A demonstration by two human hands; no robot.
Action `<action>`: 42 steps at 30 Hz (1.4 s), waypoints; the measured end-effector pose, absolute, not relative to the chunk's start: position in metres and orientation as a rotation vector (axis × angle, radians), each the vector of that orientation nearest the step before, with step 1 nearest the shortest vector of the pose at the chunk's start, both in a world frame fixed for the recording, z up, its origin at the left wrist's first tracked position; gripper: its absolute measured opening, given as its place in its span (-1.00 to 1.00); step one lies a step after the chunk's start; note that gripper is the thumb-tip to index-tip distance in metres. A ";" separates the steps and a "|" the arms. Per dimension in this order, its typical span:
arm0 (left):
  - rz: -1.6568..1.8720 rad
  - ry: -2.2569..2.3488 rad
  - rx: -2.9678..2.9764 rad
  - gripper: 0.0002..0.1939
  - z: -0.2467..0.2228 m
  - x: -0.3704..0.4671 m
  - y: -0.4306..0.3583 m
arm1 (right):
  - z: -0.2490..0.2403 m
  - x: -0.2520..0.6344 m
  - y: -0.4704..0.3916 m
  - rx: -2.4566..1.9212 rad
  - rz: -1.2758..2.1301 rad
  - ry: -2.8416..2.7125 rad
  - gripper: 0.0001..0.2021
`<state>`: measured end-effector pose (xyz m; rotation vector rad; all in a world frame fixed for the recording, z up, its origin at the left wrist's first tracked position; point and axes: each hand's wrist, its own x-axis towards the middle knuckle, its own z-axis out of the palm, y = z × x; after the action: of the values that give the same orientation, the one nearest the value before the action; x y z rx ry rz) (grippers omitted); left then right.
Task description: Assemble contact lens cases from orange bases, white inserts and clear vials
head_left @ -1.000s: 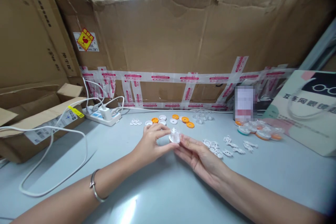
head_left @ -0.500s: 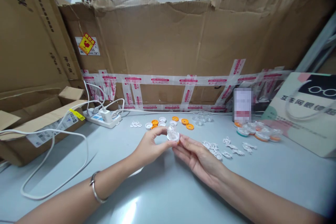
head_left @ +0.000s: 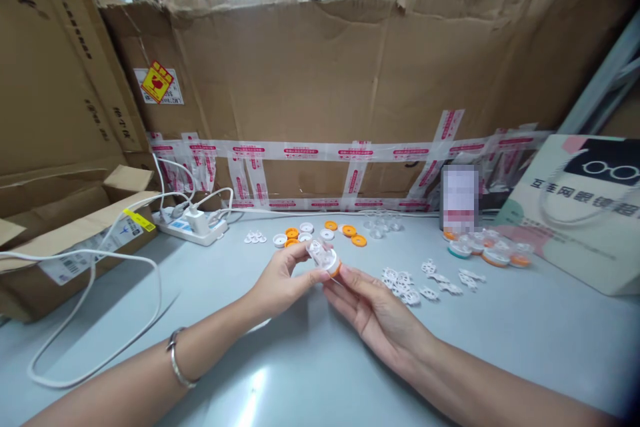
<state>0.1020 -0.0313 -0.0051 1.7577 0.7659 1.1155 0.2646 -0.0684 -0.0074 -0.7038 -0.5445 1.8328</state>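
Observation:
Between my two hands, above the table, is a small clear plastic dome piece with a white and orange round base [head_left: 330,263], tilted to the left. My left hand [head_left: 283,282] has its thumb and index finger closed around the clear side. The fingers of my right hand [head_left: 367,300] pinch the orange base from the right. Just beyond lie several orange rings [head_left: 359,241] and white rings [head_left: 280,240]. Right of my right hand lie several white lattice-like plastic pieces [head_left: 399,283]. Small white parts [head_left: 255,237] form a group at the left.
Clear domes [head_left: 383,223] stand at the back, and finished-looking domed pieces [head_left: 495,253] cluster at right before a phone [head_left: 459,197] and a printed bag [head_left: 575,213]. A power strip [head_left: 193,228], looping white cable [head_left: 159,293] and open carton [head_left: 75,233] occupy the left. A cardboard wall [head_left: 300,80] closes the back.
The domed piece has tipped from upright to leaning left, with its orange base showing more on the right. Both hands keep hold of it; the view has shifted slightly.

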 end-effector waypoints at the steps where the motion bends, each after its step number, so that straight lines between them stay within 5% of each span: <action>1: 1.110 0.783 1.771 -0.70 -0.005 0.102 -0.031 | -0.007 0.265 -0.068 -0.679 1.843 -0.539 -0.83; 18: 1.040 0.909 1.860 -0.71 -0.002 0.109 -0.038 | -0.007 0.259 -0.074 -0.698 1.817 -0.452 -0.89; 24: 1.102 0.894 2.108 -0.50 0.006 0.101 -0.041 | -0.008 0.260 -0.069 -0.680 1.758 -0.518 -0.89; 30: 1.305 0.896 2.377 -0.75 0.008 0.100 -0.041 | -0.013 0.261 -0.069 -0.711 1.783 -0.462 -0.89; 42: 1.311 0.826 2.519 -0.74 0.003 0.098 -0.039 | -0.019 0.262 -0.063 -0.705 1.782 -0.541 -0.91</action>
<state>0.0983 -0.0395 0.0025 2.5193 0.8260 1.3107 0.2618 -0.0634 -0.0194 -0.7053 -0.5412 1.7817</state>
